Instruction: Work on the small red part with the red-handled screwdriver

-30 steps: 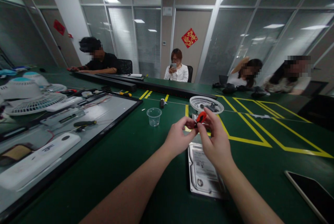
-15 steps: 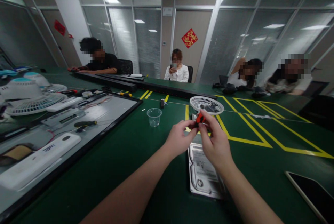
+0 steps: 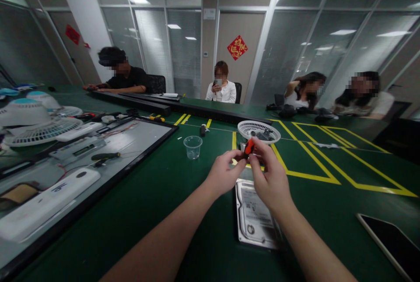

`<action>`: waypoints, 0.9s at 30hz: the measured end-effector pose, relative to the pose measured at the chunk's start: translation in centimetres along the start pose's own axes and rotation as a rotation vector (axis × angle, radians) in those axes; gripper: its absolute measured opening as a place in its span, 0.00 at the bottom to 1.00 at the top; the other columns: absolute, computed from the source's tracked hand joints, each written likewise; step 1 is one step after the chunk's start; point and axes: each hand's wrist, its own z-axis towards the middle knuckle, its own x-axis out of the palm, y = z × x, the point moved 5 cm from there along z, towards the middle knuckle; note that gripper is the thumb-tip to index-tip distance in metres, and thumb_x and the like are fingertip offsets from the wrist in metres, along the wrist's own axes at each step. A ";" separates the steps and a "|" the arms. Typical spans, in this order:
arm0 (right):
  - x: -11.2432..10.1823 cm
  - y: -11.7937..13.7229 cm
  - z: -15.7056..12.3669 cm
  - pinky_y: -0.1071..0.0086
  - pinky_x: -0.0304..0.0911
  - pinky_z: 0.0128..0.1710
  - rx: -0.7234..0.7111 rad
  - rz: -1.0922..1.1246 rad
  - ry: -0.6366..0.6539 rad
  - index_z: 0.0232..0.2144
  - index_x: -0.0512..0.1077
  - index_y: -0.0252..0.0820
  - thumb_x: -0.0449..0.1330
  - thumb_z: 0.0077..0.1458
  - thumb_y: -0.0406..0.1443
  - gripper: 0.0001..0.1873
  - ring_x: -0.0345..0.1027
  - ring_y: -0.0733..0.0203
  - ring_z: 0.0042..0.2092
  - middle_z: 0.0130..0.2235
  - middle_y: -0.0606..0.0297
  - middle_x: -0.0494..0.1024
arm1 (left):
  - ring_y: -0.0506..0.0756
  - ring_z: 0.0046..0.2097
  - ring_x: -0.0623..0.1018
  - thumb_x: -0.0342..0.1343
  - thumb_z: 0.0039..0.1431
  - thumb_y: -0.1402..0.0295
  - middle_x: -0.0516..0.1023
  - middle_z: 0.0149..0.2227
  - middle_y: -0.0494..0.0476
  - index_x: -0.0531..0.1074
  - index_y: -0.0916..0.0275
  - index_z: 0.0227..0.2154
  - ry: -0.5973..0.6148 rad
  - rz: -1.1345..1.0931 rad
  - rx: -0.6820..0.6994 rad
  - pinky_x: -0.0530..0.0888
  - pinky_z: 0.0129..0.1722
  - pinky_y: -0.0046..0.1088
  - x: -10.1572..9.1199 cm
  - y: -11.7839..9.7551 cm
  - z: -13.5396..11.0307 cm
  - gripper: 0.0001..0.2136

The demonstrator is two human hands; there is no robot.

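Between my two hands, above the table, is a short orange-and-black screwdriver [image 3: 250, 147], held tilted; its shaft is hidden. The fingertips of my left hand [image 3: 225, 172] pinch its lower black end. My right hand [image 3: 271, 174] has its thumb and fingers closed around the orange part from the other side. Below the hands a silver hard drive [image 3: 255, 218] with a white label lies flat on the green table, partly covered by my right hand and forearm. Part of another small object behind the fingers is hidden.
A clear plastic cup [image 3: 193, 147] stands left of my hands. Behind them sits a white slotted basket [image 3: 242, 132] with dark parts. A large flat panel [image 3: 154, 131] at left carries tools and casings. A phone [image 3: 389, 244] lies at right. Several people sit across the table.
The screwdriver has turned slightly in my fingers, with more of its orange handle showing. My hands stay nearly in place. Two people at right have shifted their heads.
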 end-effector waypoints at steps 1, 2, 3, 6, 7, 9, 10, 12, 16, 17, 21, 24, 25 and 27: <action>-0.1 0.1 0.1 0.50 0.74 0.54 -0.015 -0.015 -0.002 0.65 0.67 0.54 0.56 0.71 0.35 0.23 0.75 0.51 0.53 0.57 0.57 0.77 | 0.56 0.45 0.79 0.59 0.65 0.68 0.83 0.43 0.57 0.78 0.61 0.43 -0.006 0.009 0.008 0.72 0.47 0.33 0.0 0.0 0.0 0.06; -0.2 0.3 0.1 0.50 0.74 0.53 -0.029 -0.027 -0.008 0.64 0.68 0.53 0.57 0.70 0.35 0.23 0.75 0.51 0.51 0.55 0.57 0.77 | 0.56 0.44 0.79 0.60 0.64 0.69 0.82 0.43 0.56 0.78 0.61 0.42 -0.013 0.019 0.018 0.72 0.46 0.32 0.0 0.0 0.0 0.06; -0.2 0.4 0.2 0.51 0.74 0.51 -0.039 -0.038 -0.016 0.64 0.69 0.53 0.57 0.70 0.35 0.22 0.75 0.51 0.50 0.53 0.57 0.77 | 0.55 0.44 0.79 0.62 0.62 0.69 0.82 0.42 0.55 0.77 0.61 0.42 -0.022 0.026 0.027 0.71 0.45 0.32 0.0 -0.1 0.0 0.07; -0.3 0.5 0.3 0.50 0.74 0.51 -0.045 -0.052 -0.021 0.63 0.70 0.52 0.58 0.69 0.35 0.22 0.74 0.51 0.48 0.50 0.57 0.76 | 0.54 0.41 0.78 0.64 0.60 0.69 0.81 0.40 0.53 0.75 0.61 0.40 -0.058 0.026 0.012 0.70 0.44 0.31 -0.1 -0.1 0.0 0.07; -0.2 0.5 0.3 0.49 0.74 0.52 -0.036 -0.043 -0.017 0.64 0.69 0.53 0.58 0.69 0.35 0.23 0.74 0.51 0.49 0.51 0.57 0.76 | 0.54 0.41 0.78 0.63 0.61 0.68 0.81 0.39 0.53 0.75 0.61 0.40 -0.064 0.018 0.000 0.70 0.44 0.31 -0.2 0.0 0.0 0.06; -0.1 0.3 0.2 0.47 0.73 0.54 -0.008 -0.011 -0.013 0.67 0.65 0.54 0.57 0.70 0.36 0.25 0.74 0.49 0.53 0.56 0.56 0.76 | 0.54 0.42 0.79 0.62 0.63 0.67 0.82 0.39 0.53 0.74 0.60 0.39 -0.059 -0.004 -0.014 0.70 0.45 0.32 -0.1 0.0 0.0 0.05; 0.0 0.1 0.1 0.47 0.73 0.55 0.008 0.003 -0.012 0.68 0.64 0.55 0.56 0.71 0.36 0.26 0.74 0.49 0.54 0.58 0.55 0.75 | 0.54 0.43 0.79 0.61 0.64 0.67 0.82 0.40 0.53 0.75 0.60 0.40 -0.044 -0.015 -0.014 0.70 0.46 0.33 0.0 0.0 0.0 0.04; 0.0 -0.1 0.0 0.46 0.72 0.57 0.028 0.010 -0.008 0.68 0.64 0.54 0.55 0.71 0.37 0.25 0.74 0.48 0.56 0.60 0.54 0.75 | 0.55 0.45 0.79 0.58 0.65 0.68 0.83 0.42 0.55 0.76 0.60 0.41 -0.009 -0.025 -0.008 0.71 0.47 0.34 0.1 0.0 0.0 0.05; -0.1 0.1 0.1 0.48 0.74 0.54 0.002 -0.019 -0.002 0.65 0.67 0.53 0.56 0.71 0.37 0.23 0.76 0.50 0.52 0.57 0.55 0.76 | 0.56 0.45 0.79 0.59 0.64 0.70 0.83 0.43 0.56 0.77 0.61 0.42 -0.017 0.014 0.013 0.71 0.46 0.33 0.0 -0.2 0.0 0.06; -0.1 0.3 0.1 0.49 0.74 0.52 -0.010 -0.031 -0.008 0.64 0.68 0.53 0.57 0.70 0.37 0.22 0.76 0.50 0.51 0.55 0.56 0.77 | 0.55 0.44 0.79 0.61 0.62 0.69 0.82 0.42 0.55 0.77 0.61 0.42 -0.029 0.025 0.021 0.71 0.45 0.32 -0.1 -0.3 0.0 0.06; -0.2 0.7 0.3 0.50 0.74 0.52 -0.031 -0.055 -0.012 0.64 0.69 0.53 0.58 0.70 0.36 0.22 0.74 0.50 0.51 0.53 0.56 0.76 | 0.54 0.40 0.78 0.63 0.61 0.67 0.80 0.37 0.53 0.76 0.61 0.38 -0.044 0.051 0.024 0.71 0.43 0.31 -0.2 -0.6 -0.1 0.05; 0.0 0.5 0.1 0.47 0.72 0.56 -0.005 -0.016 -0.002 0.68 0.63 0.55 0.55 0.72 0.36 0.25 0.74 0.49 0.56 0.59 0.56 0.74 | 0.55 0.41 0.78 0.60 0.64 0.69 0.81 0.38 0.55 0.77 0.62 0.39 -0.027 0.044 0.006 0.72 0.44 0.32 -0.1 -0.4 0.0 0.04; 0.0 0.4 0.0 0.46 0.72 0.57 0.005 -0.005 -0.006 0.69 0.62 0.56 0.54 0.72 0.36 0.26 0.74 0.49 0.56 0.61 0.55 0.74 | 0.55 0.42 0.79 0.59 0.64 0.69 0.82 0.39 0.56 0.78 0.62 0.40 -0.020 0.042 0.001 0.72 0.45 0.32 -0.1 -0.3 0.0 0.05; 0.0 0.2 -0.1 0.45 0.71 0.58 0.014 0.002 -0.012 0.68 0.63 0.55 0.54 0.72 0.36 0.25 0.74 0.49 0.57 0.61 0.55 0.74 | 0.56 0.44 0.80 0.58 0.66 0.69 0.83 0.41 0.57 0.79 0.62 0.41 -0.010 0.038 -0.006 0.73 0.47 0.33 0.0 0.0 0.1 0.06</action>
